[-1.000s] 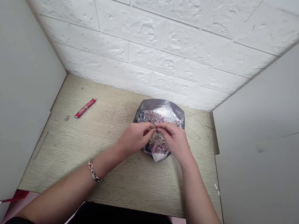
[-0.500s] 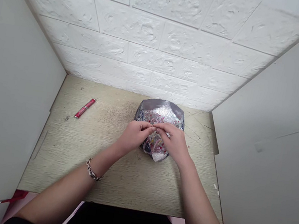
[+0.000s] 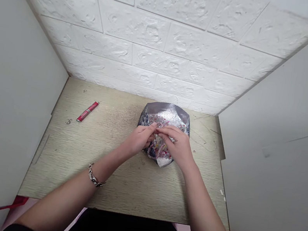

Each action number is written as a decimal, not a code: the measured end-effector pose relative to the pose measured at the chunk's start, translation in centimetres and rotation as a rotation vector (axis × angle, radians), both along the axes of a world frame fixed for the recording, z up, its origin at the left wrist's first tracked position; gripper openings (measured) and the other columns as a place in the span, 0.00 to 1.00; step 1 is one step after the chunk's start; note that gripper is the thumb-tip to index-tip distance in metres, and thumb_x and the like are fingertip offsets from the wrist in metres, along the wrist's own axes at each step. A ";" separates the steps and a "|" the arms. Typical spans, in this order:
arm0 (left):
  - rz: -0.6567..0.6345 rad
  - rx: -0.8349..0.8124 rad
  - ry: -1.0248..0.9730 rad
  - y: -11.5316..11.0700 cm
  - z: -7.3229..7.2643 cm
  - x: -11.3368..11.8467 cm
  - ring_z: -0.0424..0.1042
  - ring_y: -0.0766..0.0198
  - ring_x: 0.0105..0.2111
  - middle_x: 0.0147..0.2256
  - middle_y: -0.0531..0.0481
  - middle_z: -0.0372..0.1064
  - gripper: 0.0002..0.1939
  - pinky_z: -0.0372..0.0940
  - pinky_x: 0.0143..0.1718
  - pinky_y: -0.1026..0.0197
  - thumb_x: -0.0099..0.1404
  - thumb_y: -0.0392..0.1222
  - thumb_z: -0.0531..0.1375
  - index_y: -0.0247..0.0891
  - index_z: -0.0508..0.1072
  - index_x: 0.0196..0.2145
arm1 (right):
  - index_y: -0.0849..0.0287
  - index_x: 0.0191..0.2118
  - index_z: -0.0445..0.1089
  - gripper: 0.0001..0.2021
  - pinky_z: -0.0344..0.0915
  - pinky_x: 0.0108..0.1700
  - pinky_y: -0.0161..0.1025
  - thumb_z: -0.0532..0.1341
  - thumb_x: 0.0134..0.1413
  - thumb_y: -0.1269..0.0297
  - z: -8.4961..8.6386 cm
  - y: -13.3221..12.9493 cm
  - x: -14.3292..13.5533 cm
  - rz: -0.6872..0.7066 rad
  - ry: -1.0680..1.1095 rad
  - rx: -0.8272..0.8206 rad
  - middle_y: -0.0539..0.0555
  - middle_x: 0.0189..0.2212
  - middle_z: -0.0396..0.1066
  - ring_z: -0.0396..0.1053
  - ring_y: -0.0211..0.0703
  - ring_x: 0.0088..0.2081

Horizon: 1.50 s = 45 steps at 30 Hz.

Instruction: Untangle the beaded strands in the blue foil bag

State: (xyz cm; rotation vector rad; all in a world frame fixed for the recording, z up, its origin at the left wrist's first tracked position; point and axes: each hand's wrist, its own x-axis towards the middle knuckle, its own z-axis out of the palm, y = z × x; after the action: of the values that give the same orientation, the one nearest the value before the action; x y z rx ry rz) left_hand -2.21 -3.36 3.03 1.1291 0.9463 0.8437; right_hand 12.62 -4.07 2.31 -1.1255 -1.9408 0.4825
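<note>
A silvery bag (image 3: 169,112) lies spread on the table, with many small red, pink, white and yellow beads (image 3: 162,150) on its shiny lining. Above the beads my left hand (image 3: 140,138) is closed, its thumb pressed along the curled fingers. My right hand (image 3: 177,141) pinches with thumb and forefinger, the tips meeting those of my left hand. Whatever sits between the fingertips is too small to make out. A chain bracelet (image 3: 95,176) circles my left wrist.
A red tube-shaped stick (image 3: 87,111) lies at the left of the wooden table (image 3: 102,142), near a small metallic bit (image 3: 68,121). Thin threads (image 3: 205,134) lie right of the bag. White panels flank both sides; a white brick-patterned wall (image 3: 152,52) stands behind.
My left hand has rolled over: its thumb now lies on top and its fingers are curled underneath. My right hand has hardly moved, and the bag stays in place.
</note>
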 end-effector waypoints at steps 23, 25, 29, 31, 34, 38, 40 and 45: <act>0.049 0.178 0.188 -0.2 -0.3 0.1 0.47 0.75 0.15 0.15 0.62 0.48 0.08 0.44 0.18 0.68 0.53 0.41 0.53 0.37 0.57 0.21 | 0.55 0.37 0.71 0.09 0.65 0.41 0.37 0.55 0.53 0.69 -0.2 -0.1 0.2 0.002 -0.018 0.054 0.51 0.34 0.71 0.68 0.36 0.37; 0.046 0.196 0.231 -0.2 -0.2 0.0 0.48 0.75 0.16 0.15 0.61 0.49 0.08 0.45 0.19 0.68 0.54 0.40 0.53 0.37 0.57 0.21 | 0.56 0.37 0.71 0.09 0.65 0.41 0.36 0.54 0.53 0.70 -0.2 -0.1 0.3 0.014 -0.032 0.052 0.51 0.35 0.71 0.68 0.36 0.37; 0.049 0.246 0.275 -0.2 -0.4 0.0 0.50 0.74 0.19 0.18 0.59 0.52 0.09 0.47 0.21 0.67 0.55 0.42 0.53 0.36 0.59 0.21 | 0.56 0.38 0.70 0.10 0.65 0.40 0.36 0.54 0.54 0.71 -0.2 0.0 0.3 0.026 -0.054 0.059 0.52 0.35 0.71 0.68 0.36 0.37; 0.044 0.275 0.280 -0.1 -0.6 0.0 0.53 0.72 0.21 0.20 0.58 0.53 0.09 0.49 0.22 0.67 0.55 0.43 0.53 0.36 0.60 0.23 | 0.56 0.38 0.70 0.10 0.64 0.40 0.36 0.53 0.54 0.71 -0.3 0.1 0.3 0.021 -0.065 0.068 0.52 0.35 0.71 0.68 0.36 0.37; 0.045 0.323 0.308 0.1 -0.9 -0.1 0.55 0.71 0.23 0.22 0.56 0.56 0.09 0.51 0.24 0.66 0.56 0.45 0.53 0.35 0.62 0.25 | 0.56 0.38 0.70 0.10 0.64 0.40 0.36 0.53 0.55 0.70 -0.4 0.1 0.4 0.008 -0.079 0.080 0.52 0.34 0.71 0.68 0.36 0.37; 0.049 0.353 0.341 0.1 -0.9 -0.2 0.55 0.71 0.23 0.22 0.56 0.56 0.10 0.51 0.24 0.66 0.58 0.45 0.52 0.36 0.63 0.26 | 0.58 0.35 0.70 0.08 0.63 0.37 0.35 0.53 0.55 0.68 -0.3 0.0 0.4 -0.034 -0.141 0.092 0.52 0.31 0.71 0.67 0.37 0.34; 0.042 0.350 0.346 0.1 -0.7 -0.2 0.53 0.71 0.21 0.20 0.57 0.54 0.11 0.50 0.22 0.66 0.59 0.46 0.52 0.36 0.64 0.26 | 0.58 0.34 0.69 0.08 0.62 0.36 0.35 0.52 0.56 0.66 -0.2 -0.1 0.4 -0.054 -0.185 0.097 0.52 0.30 0.70 0.67 0.38 0.33; 0.022 0.320 0.341 0.1 -0.8 -0.2 0.50 0.72 0.17 0.15 0.59 0.49 0.15 0.47 0.20 0.66 0.60 0.50 0.50 0.37 0.64 0.25 | 0.60 0.31 0.67 0.12 0.60 0.33 0.34 0.49 0.58 0.62 -0.3 -0.2 0.1 -0.088 -0.340 0.121 0.53 0.27 0.67 0.64 0.39 0.31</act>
State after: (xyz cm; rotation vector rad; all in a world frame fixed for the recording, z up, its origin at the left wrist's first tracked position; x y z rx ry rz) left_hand -2.43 -3.26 2.28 1.5763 1.1297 0.8562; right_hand 12.68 -4.24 2.03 -1.2710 -2.1650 0.1281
